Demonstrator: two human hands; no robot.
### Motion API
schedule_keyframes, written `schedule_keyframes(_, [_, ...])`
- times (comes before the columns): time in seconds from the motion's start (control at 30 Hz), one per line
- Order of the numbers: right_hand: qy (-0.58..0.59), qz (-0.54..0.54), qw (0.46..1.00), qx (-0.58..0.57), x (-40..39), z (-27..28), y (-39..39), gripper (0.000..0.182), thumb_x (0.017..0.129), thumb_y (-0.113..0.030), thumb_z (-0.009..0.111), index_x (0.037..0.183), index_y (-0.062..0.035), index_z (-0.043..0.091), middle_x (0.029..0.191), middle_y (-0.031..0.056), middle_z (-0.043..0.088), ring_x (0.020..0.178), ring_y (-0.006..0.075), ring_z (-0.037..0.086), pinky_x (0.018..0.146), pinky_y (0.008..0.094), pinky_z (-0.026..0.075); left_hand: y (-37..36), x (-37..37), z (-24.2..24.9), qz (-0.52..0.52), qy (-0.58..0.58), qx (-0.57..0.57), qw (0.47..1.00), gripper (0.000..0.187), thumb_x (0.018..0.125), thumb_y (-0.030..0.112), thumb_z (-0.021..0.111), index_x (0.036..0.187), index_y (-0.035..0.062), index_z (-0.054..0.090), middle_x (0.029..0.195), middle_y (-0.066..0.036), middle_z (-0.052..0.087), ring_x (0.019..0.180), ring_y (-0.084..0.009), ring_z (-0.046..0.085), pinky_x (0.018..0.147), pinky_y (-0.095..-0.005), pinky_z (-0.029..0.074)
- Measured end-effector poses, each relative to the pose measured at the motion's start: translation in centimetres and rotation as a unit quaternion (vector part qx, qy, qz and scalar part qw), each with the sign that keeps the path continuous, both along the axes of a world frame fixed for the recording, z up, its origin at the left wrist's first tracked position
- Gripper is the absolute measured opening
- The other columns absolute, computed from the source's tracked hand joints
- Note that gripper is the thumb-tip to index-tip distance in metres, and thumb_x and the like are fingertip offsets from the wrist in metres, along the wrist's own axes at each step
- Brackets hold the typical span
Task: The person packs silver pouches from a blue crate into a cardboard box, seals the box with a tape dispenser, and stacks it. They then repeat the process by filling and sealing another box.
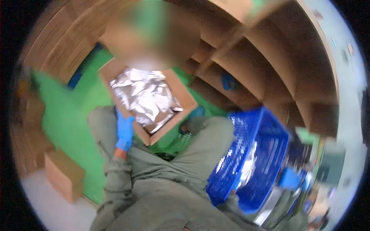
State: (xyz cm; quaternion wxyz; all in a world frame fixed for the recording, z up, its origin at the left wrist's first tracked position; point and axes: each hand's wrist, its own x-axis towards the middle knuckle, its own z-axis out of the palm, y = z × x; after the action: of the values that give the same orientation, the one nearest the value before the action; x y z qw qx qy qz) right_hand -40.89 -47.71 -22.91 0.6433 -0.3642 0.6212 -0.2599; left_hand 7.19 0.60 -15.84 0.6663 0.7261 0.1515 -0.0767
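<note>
My left hand (125,133), in a blue glove, grips the near left side of an open cardboard box (185,96). The box sits tilted in front of my knees, with crumpled shiny silver packets (144,94) filling it. On my right, my sleeve (231,204) reaches to a blue plastic crate (231,165). My right hand is mostly hidden at the crate's wall, and its fingers cannot be made out. Inside that crate lies a silver packet (248,167), close to where the hand reaches. The picture is smeared by motion.
Brown shelving with compartments (266,50) rises at the front right, a blue item (229,81) in one of them. Stacked cardboard (58,42) lines the left, above green floor (63,123). A smaller carton (63,175) stands at lower left. Another person's clothing (287,211) shows at lower right.
</note>
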Motion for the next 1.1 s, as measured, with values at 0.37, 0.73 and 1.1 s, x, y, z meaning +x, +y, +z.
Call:
schedule_keyframes(0.37, [0.348,0.147,0.815,-0.438,12.0,10.9,-6.6,0.053,0.082,-0.044,0.071,0.091,0.0073,0.062,0.08,0.0188,0.063,0.07,0.0321,0.058,0.061,0.0419,0.047,-0.5,0.4,-0.5,-0.007,-0.059,0.1,0.993,0.09,0.076,0.014,0.06,0.148,-0.007,0.01,0.148,-0.031,0.027,0.136,-0.0409,0.034,0.112,-0.0409,0.03])
schedule_keyframes(0.73, [0.097,0.236,0.527,-0.811,36.9,36.0,15.7,0.034,0.082,-0.009,0.075,0.11,0.0078,0.063,0.103,0.0166,0.068,0.083,0.0202,0.065,0.076,0.033,0.052,-0.5,0.6,-0.2,-0.018,-0.046,0.125,0.991,0.089,0.078,0.017,0.062,0.148,-0.0043,0.01,0.143,-0.031,0.035,0.125,-0.0451,0.044,0.105,-0.0441,0.038])
schedule_keyframes(1.1, [0.366,0.67,0.298,-0.573,54.8,23.8,25.3,0.052,0.081,-0.028,0.072,0.12,0.0023,0.055,0.107,0.0252,0.062,0.1,0.0417,0.06,0.087,0.0473,0.048,0.9,0.3,3.1,-0.039,0.03,0.089,0.995,0.091,0.08,0.019,0.061,0.149,-0.0035,0.006,0.147,-0.032,0.029,0.127,-0.0472,0.042,0.106,-0.0454,0.037])
